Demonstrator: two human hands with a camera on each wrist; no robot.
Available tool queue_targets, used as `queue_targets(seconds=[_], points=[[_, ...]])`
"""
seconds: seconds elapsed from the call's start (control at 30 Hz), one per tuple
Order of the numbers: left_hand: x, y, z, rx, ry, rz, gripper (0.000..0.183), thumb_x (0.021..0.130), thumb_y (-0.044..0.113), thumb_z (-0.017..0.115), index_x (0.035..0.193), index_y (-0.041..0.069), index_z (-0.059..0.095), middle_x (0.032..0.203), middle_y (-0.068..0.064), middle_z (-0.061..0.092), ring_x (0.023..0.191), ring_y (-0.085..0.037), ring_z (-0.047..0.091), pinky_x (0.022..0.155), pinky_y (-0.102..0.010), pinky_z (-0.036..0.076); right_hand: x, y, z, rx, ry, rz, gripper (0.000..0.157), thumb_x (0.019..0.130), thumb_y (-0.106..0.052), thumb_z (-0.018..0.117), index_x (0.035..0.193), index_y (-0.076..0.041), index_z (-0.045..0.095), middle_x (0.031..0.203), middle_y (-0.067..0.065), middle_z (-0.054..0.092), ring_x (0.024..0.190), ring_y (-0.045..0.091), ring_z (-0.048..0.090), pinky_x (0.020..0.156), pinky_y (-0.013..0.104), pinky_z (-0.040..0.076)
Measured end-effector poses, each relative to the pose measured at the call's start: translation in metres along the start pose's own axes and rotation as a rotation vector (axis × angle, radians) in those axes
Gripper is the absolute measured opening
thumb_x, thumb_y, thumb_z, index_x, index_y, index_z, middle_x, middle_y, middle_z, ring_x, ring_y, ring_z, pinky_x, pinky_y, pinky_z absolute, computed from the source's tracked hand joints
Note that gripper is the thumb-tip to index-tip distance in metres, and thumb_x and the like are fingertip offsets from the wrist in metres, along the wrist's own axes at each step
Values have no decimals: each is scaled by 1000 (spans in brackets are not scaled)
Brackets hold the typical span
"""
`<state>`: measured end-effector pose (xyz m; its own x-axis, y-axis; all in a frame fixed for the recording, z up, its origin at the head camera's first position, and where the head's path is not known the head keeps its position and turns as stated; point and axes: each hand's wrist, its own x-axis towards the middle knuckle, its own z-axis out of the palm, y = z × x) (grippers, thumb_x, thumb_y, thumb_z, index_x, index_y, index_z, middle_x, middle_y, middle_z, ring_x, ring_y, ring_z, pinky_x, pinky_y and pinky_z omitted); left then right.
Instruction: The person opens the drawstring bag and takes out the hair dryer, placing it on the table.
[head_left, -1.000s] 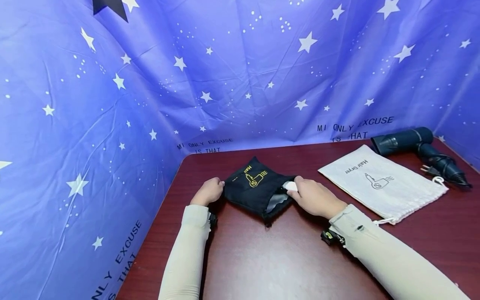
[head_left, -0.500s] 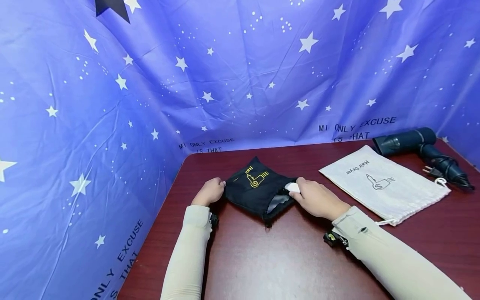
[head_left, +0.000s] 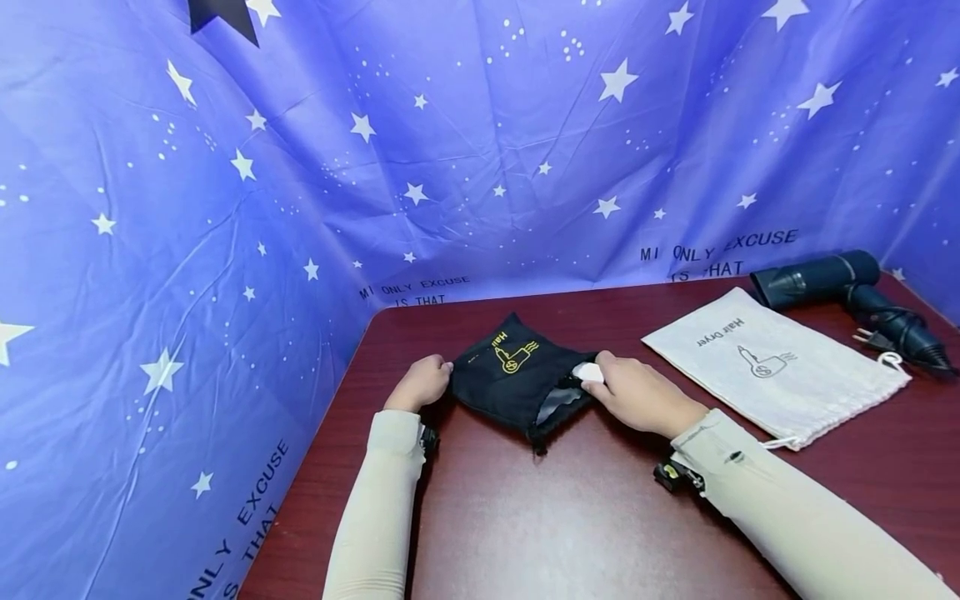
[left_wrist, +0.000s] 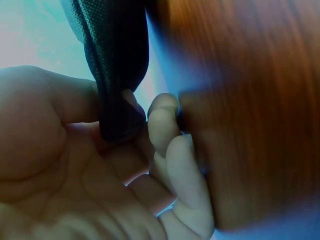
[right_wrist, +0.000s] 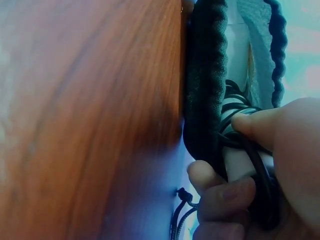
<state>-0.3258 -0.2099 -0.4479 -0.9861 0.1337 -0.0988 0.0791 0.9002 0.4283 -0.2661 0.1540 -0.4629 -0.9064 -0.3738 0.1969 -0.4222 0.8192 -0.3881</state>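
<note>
A black drawstring bag (head_left: 498, 387) with a yellow hair dryer print lies on the table, its mouth facing right and partly open. My left hand (head_left: 422, 383) pinches its closed-end corner between thumb and finger; in the left wrist view the other fingers curl loosely beside the dark cloth (left_wrist: 120, 85). At the mouth, my right hand (head_left: 641, 398) grips the handle of a white hair dryer (right_wrist: 236, 45). Black cord (right_wrist: 262, 167) winds around that handle under my thumb. The dryer's body is hidden inside the bag.
On the right lies a flat white drawstring bag (head_left: 772, 371) printed "Hair Dryer". Behind it rests a dark hair dryer (head_left: 813, 279), its cord and plug at the handle. A blue star-printed cloth (head_left: 480, 150) hangs behind and left of the dark red table (head_left: 517, 517).
</note>
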Motion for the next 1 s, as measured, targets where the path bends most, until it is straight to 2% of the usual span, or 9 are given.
queue_targets(seconds=[0.13,0.27,0.33,0.4,0.47,0.53,0.6,0.7,1.0], points=[[-2,-2,0,-43,11,-35,37,109,28,45,105,0,70,105,-16,69,96,-30,63,93,-47,51,1,0,0,-3,0,-14,28,102,-33,64,102,-7,54,74,0,52,64,16,51,61,38,45],[-7,-4,2,-125,26,-107,52,107,45,44,122,3,71,120,-15,70,107,-31,64,99,-48,50,0,0,1,-4,-7,-24,27,101,-34,65,103,-9,55,75,-2,53,67,15,53,63,39,46],[-10,-4,3,-142,40,-122,57,105,51,46,126,4,70,125,-15,70,111,-31,63,102,-49,50,0,0,0,0,-15,-31,27,101,-34,66,104,-10,56,77,-2,54,70,14,54,65,39,47],[-11,-3,3,-148,49,-117,53,104,50,49,119,5,73,119,-14,72,107,-30,65,97,-47,51,0,-1,-1,8,-20,-41,26,101,-35,66,104,-10,56,77,-3,55,71,13,54,66,39,47],[-10,-4,3,-125,57,-84,43,104,44,54,102,7,76,102,-10,72,95,-26,65,87,-42,52,0,-1,-1,12,-22,-50,27,101,-35,65,105,-10,56,78,-3,55,72,13,54,67,38,47],[-8,-4,3,-109,61,-52,37,103,37,58,83,9,71,82,-6,64,80,-23,59,74,-36,49,0,-1,-2,14,-17,-57,27,101,-35,65,105,-10,56,78,-3,55,73,13,54,68,38,47],[-6,-3,3,-95,54,-24,38,104,32,58,73,11,64,72,-3,55,71,-21,54,67,-33,44,0,0,-3,15,-10,-58,26,101,-35,65,105,-10,56,79,-3,55,74,13,55,68,39,47],[-4,-2,2,-91,49,-12,40,105,28,57,68,12,57,67,-1,48,67,-20,51,64,-31,41,-1,1,-2,16,-3,-56,26,101,-35,65,105,-11,56,80,-4,56,74,12,55,69,39,47],[-1,-4,0,-119,83,-48,42,105,26,56,65,14,51,66,-1,45,65,-21,50,63,-31,41,-3,5,-1,25,-3,-38,26,101,-36,65,104,-12,54,79,-4,54,72,12,53,68,37,46]])
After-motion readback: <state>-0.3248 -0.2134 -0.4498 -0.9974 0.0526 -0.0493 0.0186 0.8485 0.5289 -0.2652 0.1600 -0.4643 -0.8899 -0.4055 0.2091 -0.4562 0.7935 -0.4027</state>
